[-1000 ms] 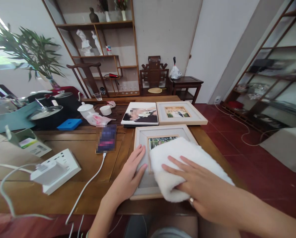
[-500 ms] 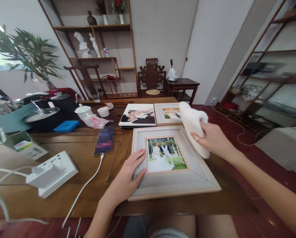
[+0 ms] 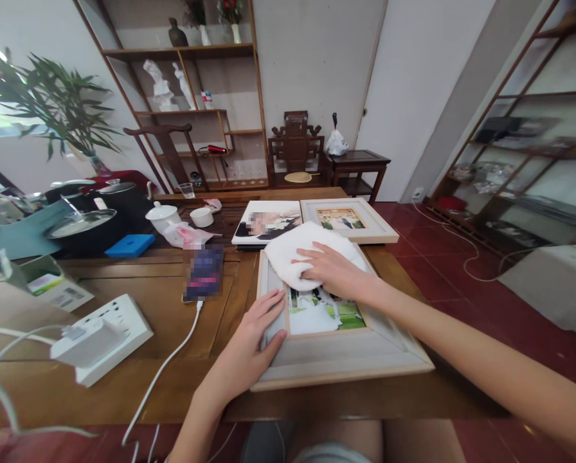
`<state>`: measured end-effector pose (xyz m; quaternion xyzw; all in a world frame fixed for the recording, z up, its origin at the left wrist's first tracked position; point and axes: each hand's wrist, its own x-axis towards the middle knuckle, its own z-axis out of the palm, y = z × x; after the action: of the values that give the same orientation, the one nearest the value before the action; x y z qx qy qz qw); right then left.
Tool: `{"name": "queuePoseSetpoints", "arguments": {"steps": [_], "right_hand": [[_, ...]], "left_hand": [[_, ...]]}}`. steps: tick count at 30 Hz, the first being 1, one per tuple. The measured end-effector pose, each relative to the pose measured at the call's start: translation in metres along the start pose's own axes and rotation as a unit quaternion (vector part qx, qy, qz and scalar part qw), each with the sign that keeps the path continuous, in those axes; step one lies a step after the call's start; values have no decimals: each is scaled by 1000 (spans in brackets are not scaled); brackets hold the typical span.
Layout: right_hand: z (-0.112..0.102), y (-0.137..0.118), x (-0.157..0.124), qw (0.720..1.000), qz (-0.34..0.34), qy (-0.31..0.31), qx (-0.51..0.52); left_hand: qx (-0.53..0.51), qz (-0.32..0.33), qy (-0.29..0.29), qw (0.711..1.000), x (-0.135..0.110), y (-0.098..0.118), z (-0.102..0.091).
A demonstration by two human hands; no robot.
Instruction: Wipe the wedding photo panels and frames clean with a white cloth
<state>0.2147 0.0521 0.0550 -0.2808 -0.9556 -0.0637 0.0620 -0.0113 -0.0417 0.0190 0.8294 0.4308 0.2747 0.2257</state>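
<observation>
A picture frame (image 3: 336, 360) with a wide pale border lies face up near the table's front edge. Its photo (image 3: 348, 319) of a couple outdoors is partly covered at the top. Across the frame's far side spreads a fluffy white cloth (image 3: 333, 241), with my right hand (image 3: 333, 270) on top, fingers bent into it. My left hand (image 3: 252, 341) rests on the frame's left border, fingers stretched out and thumb apart. Behind lie a second framed photo (image 3: 379, 225) and a white-edged photo panel (image 3: 288, 207).
Left of the frame lies a phone (image 3: 206, 273) on a white cable (image 3: 165, 363). A power strip (image 3: 136, 331), a blue box (image 3: 130, 245), a lidded pan (image 3: 80, 225) and white bowls (image 3: 201, 217) occupy the left side. The table (image 3: 389, 260) ends at the right.
My right hand has moved left with the white cloth, from the frame's right border to over its far side and the photo's upper part. My left hand has stayed put.
</observation>
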Motion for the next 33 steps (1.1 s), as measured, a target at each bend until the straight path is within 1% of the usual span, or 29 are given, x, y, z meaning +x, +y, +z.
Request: {"name": "queuePoseSetpoints", "arguments": {"steps": [4, 6, 8, 10, 12, 13, 15, 17, 18, 20, 23, 26, 29, 33], "right_hand": [[-8, 10, -34, 997, 78, -14, -9], [-16, 12, -51, 992, 124, -21, -12], [-28, 13, -68, 989, 143, -30, -9], [-42, 13, -82, 988, 143, -57, 26], [-55, 13, -92, 983, 152, -73, 67], [-60, 13, -95, 981, 166, -67, 76], [-63, 14, -97, 978, 206, -13, 40], [-57, 17, -94, 970, 235, 55, -30], [-50, 19, -91, 966, 238, 79, -59], [-34, 21, -83, 965, 228, 95, -85], [-9, 19, -74, 974, 205, 70, -70], [6, 11, -71, 976, 200, 58, -61], [6, 1, -72, 978, 197, 44, -56], [-7, -15, -77, 983, 182, 3, -34]], "left_hand": [[1, -2, -2, 1000, 0, 0, 0], [2, 1, -4, 1000, 1, -1, 0], [1, 3, -1, 1000, 1, -2, 0], [-2, -3, 32, 999, 1, -3, 1], [-4, -18, 88, 996, 1, -4, 0], [-5, -26, 111, 994, 1, -5, 0], [-11, -39, 127, 991, 2, -6, -1], [-25, -46, 117, 992, 3, -7, -1], [-30, -47, 109, 992, 4, -7, 0], [-31, -46, 98, 994, 6, -7, 1], [-7, -41, 92, 995, 10, -6, 6], [19, -39, 78, 996, 11, -5, 9], [27, -32, 74, 996, 11, -3, 10], [26, -23, 76, 996, 9, 0, 9]]}}
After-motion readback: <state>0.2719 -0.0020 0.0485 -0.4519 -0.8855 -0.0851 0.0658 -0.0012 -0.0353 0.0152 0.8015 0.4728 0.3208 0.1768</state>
